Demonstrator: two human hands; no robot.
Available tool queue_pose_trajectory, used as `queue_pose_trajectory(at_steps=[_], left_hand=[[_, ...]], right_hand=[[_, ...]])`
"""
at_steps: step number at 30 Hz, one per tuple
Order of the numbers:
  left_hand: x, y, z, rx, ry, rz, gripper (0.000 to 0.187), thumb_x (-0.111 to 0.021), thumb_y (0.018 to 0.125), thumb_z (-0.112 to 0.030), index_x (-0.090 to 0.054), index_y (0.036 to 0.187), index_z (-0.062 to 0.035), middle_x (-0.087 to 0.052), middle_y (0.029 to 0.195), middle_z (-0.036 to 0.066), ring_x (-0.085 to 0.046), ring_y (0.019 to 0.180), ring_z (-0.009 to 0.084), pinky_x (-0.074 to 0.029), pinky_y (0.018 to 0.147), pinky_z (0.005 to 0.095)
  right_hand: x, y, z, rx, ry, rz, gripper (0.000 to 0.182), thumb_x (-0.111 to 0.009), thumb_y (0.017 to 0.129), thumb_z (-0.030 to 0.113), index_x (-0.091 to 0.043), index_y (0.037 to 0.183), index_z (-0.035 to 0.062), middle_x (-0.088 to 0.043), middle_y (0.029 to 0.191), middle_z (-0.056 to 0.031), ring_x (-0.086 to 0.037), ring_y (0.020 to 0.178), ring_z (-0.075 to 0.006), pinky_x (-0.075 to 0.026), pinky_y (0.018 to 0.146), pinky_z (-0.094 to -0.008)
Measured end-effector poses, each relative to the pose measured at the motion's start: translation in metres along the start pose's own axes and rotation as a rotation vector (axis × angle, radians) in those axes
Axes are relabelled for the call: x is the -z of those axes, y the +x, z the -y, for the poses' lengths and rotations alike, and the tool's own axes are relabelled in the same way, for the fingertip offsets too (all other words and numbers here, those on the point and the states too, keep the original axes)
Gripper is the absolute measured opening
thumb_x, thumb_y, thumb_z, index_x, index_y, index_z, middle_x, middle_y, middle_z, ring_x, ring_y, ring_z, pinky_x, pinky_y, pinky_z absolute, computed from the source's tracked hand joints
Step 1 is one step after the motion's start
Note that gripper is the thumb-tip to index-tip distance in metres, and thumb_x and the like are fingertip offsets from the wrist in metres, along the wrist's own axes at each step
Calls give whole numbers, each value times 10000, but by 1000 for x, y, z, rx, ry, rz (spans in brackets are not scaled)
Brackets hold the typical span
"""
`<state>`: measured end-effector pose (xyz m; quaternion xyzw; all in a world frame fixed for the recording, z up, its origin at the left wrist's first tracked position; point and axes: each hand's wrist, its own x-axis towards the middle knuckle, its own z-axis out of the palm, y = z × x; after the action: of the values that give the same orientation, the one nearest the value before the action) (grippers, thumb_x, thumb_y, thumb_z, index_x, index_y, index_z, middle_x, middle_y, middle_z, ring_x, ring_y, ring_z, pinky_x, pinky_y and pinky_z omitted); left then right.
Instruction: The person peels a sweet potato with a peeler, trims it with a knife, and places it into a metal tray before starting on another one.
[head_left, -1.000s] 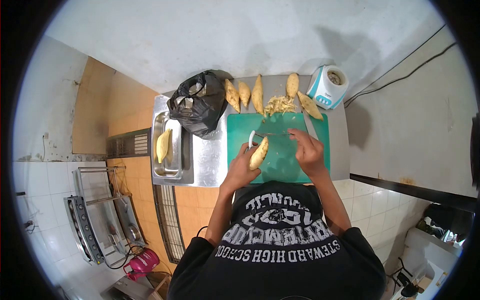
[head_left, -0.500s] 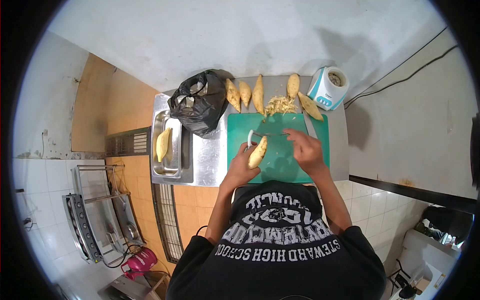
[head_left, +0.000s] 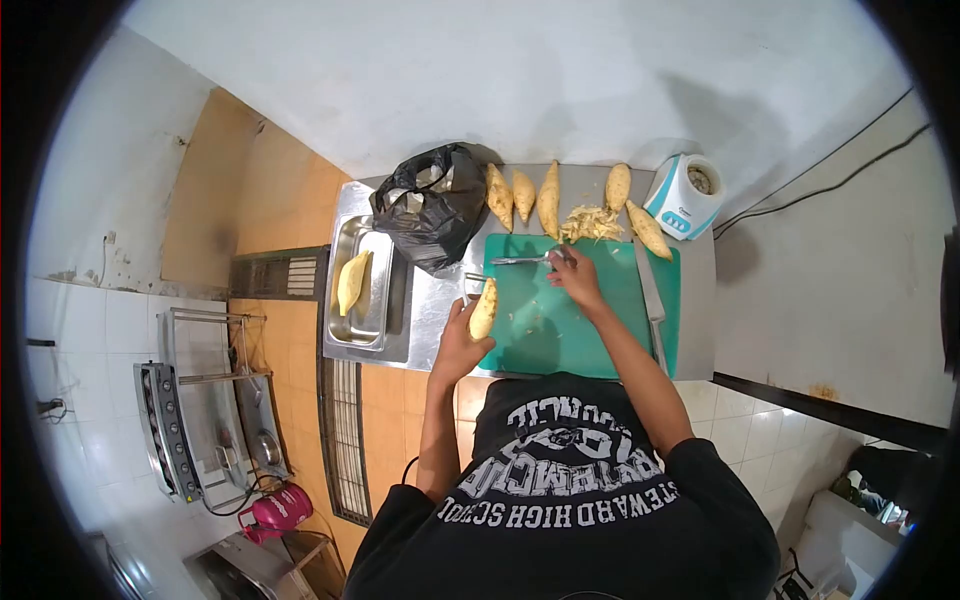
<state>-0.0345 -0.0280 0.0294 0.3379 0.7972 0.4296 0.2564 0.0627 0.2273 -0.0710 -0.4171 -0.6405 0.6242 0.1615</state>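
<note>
My left hand (head_left: 463, 345) is closed around a yellowish sweet potato (head_left: 483, 312), with a white-handled peeler (head_left: 473, 287) also held at its fingers. To its right, my right hand (head_left: 576, 279) grips a metal utensil (head_left: 520, 261) over the upper part of the green cutting board (head_left: 540, 320); the utensil points left and its exact type is hard to tell. A knife (head_left: 650, 295) lies along the board's right side. Peelings (head_left: 592, 224) are heaped just beyond the board, among several unpeeled sweet potatoes (head_left: 548, 200).
On the left, a metal tray (head_left: 378, 290) holds a peeled sweet potato (head_left: 351, 283). A black plastic bag (head_left: 432, 225) stands beyond the board's left corner. A white and blue appliance (head_left: 685, 197) stands at the back right, by the wall.
My left hand has shifted left with the sweet potato and peeler, off the board's left edge. The right hand has moved left and away from me; its utensil shows more clearly. The whole view has shifted.
</note>
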Motion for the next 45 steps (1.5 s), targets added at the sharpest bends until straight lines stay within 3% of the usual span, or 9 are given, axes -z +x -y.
queue_pose_trajectory(at_steps=[5, 8, 10, 20, 26, 33, 35, 38, 45], left_hand=[[-17, 0, -19, 135, -383, 115, 717, -659, 708, 11, -525, 1412, 39, -549, 1365, 166, -575, 1233, 304, -447, 1071, 373], [-45, 11, -40, 162, -808, 139, 811, -652, 716, 24, -455, 1502, -1, -497, 1531, 111, -578, 1247, 220, -513, 976, 333], [-64, 17, -58, 224, -890, 291, 788, -693, 744, -10, -462, 1497, -7, -526, 1487, 87, -565, 1240, 183, -480, 1020, 316], [-78, 31, -79, 207, -927, 368, 827, -627, 813, 53, -302, 1569, -31, -560, 1420, 126, -672, 993, 209, -597, 803, 368], [-70, 39, -56, 244, -847, 303, 704, -620, 868, -40, -348, 1517, -57, -605, 1071, 111, -622, 784, 180, -587, 708, 358], [-59, 28, -72, 206, -1121, 308, 577, -547, 994, -276, -349, 1502, -89, -570, 1110, 107, -637, 897, 221, -571, 734, 374], [-58, 22, -75, 159, -1055, 296, 519, -526, 1032, -335, -372, 1465, -93, -561, 1156, 113, -643, 910, 229, -564, 698, 356], [-61, 20, -76, 207, -1009, 205, 486, -463, 1073, -306, -356, 1481, -64, -569, 1188, 108, -636, 900, 200, -549, 629, 329], [-75, 20, -73, 187, -750, 62, 479, -435, 1094, -316, -384, 1499, -65, -599, 1055, 49, -578, 749, 105, -426, 507, 216]], right_hand=[[25, -65, 52, 363, -500, -72, 373, -619, 1020, 256, -643, 1260, -29, -704, 1136, -124, -718, 920, -203, -563, 798, -347], [34, -91, 25, 123, -57, 430, 370, -600, 1038, 243, -600, 1301, -17, -669, 1194, -107, -694, 932, -198, -557, 801, -343], [29, -109, 30, -81, 457, 476, 354, -581, 1055, 228, -553, 1325, 1, -662, 1160, -80, -666, 941, -171, -548, 802, -321], [93, -100, 34, 174, 189, 34, 370, -569, 1055, 158, -497, 1406, 70, -693, 1036, -49, -657, 839, -128, -522, 735, -302], [97, -122, 87, 16, 235, 339, 567, -502, 1079, 203, -294, 1605, 164, -583, 976, -30, -560, 749, -95, -471, 654, -261], [78, -117, 100, -45, 316, 494, 583, -454, 1095, 274, -252, 1630, 160, -462, 965, 9, -363, 684, -58, -418, 621, -213], [72, -115, 104, 191, 42, 451, 530, -465, 1093, 271, -345, 1597, 160, -539, 1446, -120, -597, 1198, -252, -484, 989, -384], [63, -113, 102, 411, -83, 420, 502, -464, 1089, 255, -388, 1572, 139, -484, 1535, -181, -531, 1349, -326, -397, 1118, -390], [48, -106, 115, 445, -274, 258, 494, -506, 1061, 262, -446, 1542, 166, -625, 1256, -206, -633, 1124, -371, -493, 945, -432]])
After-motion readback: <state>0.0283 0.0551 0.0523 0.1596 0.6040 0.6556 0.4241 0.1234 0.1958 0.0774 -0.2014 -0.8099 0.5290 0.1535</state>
